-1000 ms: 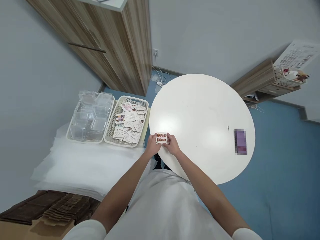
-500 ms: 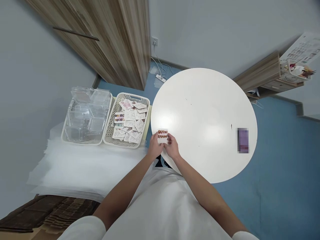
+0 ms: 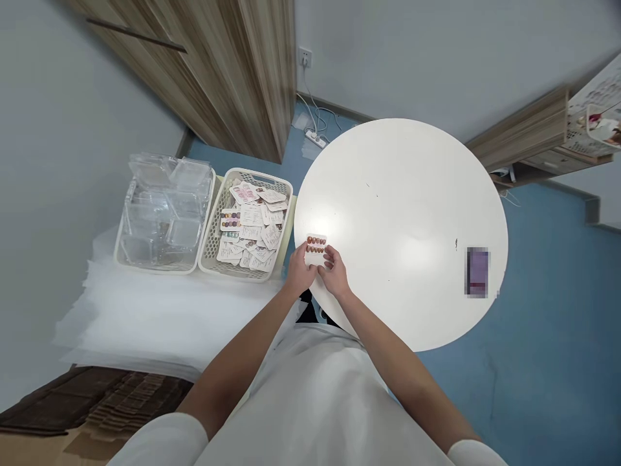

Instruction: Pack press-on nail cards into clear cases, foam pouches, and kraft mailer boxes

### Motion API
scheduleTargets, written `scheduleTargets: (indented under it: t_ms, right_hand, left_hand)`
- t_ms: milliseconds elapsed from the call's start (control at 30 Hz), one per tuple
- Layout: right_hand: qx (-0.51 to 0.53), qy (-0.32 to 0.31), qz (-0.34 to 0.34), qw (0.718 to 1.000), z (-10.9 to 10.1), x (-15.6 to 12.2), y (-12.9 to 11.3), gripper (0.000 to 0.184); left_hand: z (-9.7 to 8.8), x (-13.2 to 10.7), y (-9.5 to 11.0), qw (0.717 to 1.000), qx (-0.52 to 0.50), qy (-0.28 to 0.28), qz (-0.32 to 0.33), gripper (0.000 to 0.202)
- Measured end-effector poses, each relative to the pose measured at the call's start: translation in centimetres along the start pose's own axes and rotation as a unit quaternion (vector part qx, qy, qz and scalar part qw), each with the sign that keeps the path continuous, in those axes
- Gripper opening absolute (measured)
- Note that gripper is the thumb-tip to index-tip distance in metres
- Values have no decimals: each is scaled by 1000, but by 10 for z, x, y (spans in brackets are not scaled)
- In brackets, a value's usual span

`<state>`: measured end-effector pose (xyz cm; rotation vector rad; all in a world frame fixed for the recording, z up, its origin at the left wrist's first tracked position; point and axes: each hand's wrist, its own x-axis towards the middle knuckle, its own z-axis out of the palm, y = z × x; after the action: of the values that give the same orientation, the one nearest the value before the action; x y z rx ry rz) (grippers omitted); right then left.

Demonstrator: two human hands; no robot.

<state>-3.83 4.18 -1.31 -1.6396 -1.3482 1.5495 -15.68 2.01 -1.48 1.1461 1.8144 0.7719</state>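
A small white card of press-on nails (image 3: 315, 257) sits between my hands at the left edge of the round white table (image 3: 398, 194). Two rows of shiny brown-orange nails cover its upper part. My left hand (image 3: 299, 272) grips the card's left side, thumb along the lower edge. On the right side, my right hand (image 3: 336, 273) holds it too, its fingers bent at the edge and its thumb near the bottom. Close by on the left, a white basket (image 3: 207, 249) is filled with similar nail cards (image 3: 251, 215), many lying with their printed side up.
Left of the cards, another white basket (image 3: 116, 249) holds clear plastic boxes (image 3: 167, 194). White sheeting (image 3: 140, 310) lies in front, above brown cardboard (image 3: 130, 404). A blurred purple item (image 3: 478, 272) rests at the table's right. A power strip (image 3: 315, 138) lies on the floor behind.
The view has tilted slightly, shifting the table and baskets in the picture. Both hands keep hold of the nail card, with hardly any change in grip.
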Motion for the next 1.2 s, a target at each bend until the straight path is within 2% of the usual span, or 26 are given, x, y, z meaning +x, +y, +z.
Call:
scheduleTargets:
  t_ms: [200,367,467,567,700,800,967,1100,1200]
  right_hand:
    - [3,-12,-18,1000,-7,1,1,61]
    - [12,-2,-62,998,-24,-16,-1,51]
    - [11,-18,-71,997,-39,-38,2,46]
    - [-1,-29,-59,998,-55,-62,9,43]
    - [-14,-70,-55,996,-73,-89,17,36]
    - [-4,-98,-69,993,-78,-102,20,31]
    - [4,-144,-86,986,-57,-109,20,28]
    - [-9,-186,-105,977,-23,-109,11,28]
    - [-21,-203,-129,970,8,-109,-1,28]
  left_hand:
    - [1,-4,10,1000,19,19,-5,68]
    - [1,-25,16,996,48,78,14,67]
    - [6,-55,14,993,61,104,12,61]
    - [11,-95,8,991,73,107,-12,51]
    - [10,-144,-1,993,52,83,-63,41]
    - [4,-170,-6,994,31,72,-81,39]
    - [-14,-196,-9,994,8,88,-66,39]
    - [-38,-211,-15,993,10,109,-53,38]
    - [-62,-220,-26,991,0,127,-50,37]
